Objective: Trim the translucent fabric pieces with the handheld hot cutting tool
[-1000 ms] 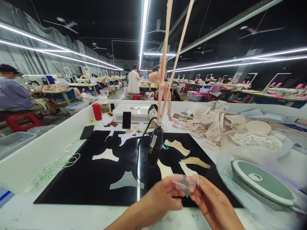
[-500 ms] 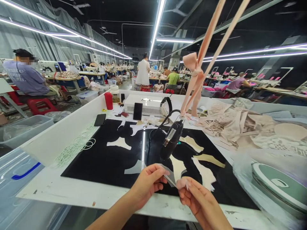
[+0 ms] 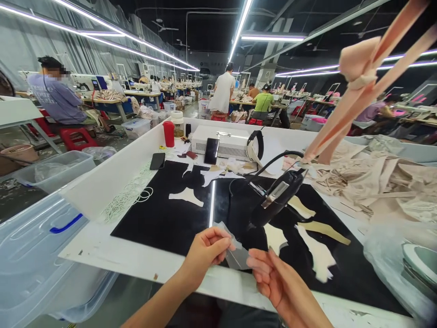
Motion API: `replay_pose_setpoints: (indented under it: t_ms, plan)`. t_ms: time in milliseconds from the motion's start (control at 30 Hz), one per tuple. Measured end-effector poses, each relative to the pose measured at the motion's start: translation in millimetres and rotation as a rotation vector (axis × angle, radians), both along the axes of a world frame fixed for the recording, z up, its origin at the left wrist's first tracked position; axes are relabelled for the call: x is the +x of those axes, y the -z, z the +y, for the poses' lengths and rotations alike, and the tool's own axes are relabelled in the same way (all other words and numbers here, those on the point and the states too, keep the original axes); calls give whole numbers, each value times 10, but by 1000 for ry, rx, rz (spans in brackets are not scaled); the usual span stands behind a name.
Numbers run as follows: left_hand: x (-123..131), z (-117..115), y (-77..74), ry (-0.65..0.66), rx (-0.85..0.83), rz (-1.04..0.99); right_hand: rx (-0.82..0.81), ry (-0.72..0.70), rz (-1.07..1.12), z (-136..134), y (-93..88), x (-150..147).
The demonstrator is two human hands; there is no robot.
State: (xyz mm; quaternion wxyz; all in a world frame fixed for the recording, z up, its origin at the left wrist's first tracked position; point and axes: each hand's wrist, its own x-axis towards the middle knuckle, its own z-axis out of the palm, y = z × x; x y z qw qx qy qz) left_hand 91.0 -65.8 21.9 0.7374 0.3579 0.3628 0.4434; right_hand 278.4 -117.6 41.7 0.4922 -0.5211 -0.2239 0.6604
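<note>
A thin, see-through grey fabric piece [image 3: 238, 258] spans the gap between my two hands, low over the front of the black mat [image 3: 153, 223]. My left hand [image 3: 206, 253] pinches it by its left side, and part of the sheer cloth sticks up behind the fingers. On its right edge are the closed fingertips of my right hand [image 3: 273, 278]; the exact grip is partly hidden. Just beyond my right hand lies a cream cut piece [image 3: 276, 238]. Above the mat a black hand-held tool [image 3: 278, 198] with a cord hangs tilted from pink fabric straps [image 3: 344, 114].
More cut pieces, one white [image 3: 186, 197] and one tan [image 3: 326, 231], lie on the mat. Green elastic loops [image 3: 126, 196] and a phone [image 3: 157, 161] are at left. A white metal box [image 3: 220, 140] stands behind. Beige fabric [image 3: 372, 177] is heaped right. Co-workers sit beyond.
My view has turned left, so things appear farther right. The sheer piece is spread wider between my hands. The grey panel seen left of my hands no longer shows there.
</note>
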Motion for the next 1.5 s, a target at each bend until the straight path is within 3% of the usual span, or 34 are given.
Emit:
replay_pose_setpoints:
  t_ms: [167, 367, 533, 767, 1067, 1367, 1500]
  plan:
    - [-110, -2, -19, -53, 41, 76, 11, -26, -39, 18, 43, -98]
    - [-223, -19, 51, -66, -8, 47, 71, -88, -343, 51, 148, -155]
    - [-315, -17, 91, -51, -35, -52, 114, -142, -465, 77, 94, -144]
    - [-419, -32, 92, -28, -50, 15, 123, -195, -523, 98, 36, -140]
    - [-497, -70, 143, -28, -63, 106, 58, -177, -404, 122, 170, -108]
    - [-499, -72, 155, -58, -158, -38, 41, -235, -55, 114, 220, -113]
    - [-506, -71, 147, -80, -171, -75, 39, -278, -9, 92, 239, -103]
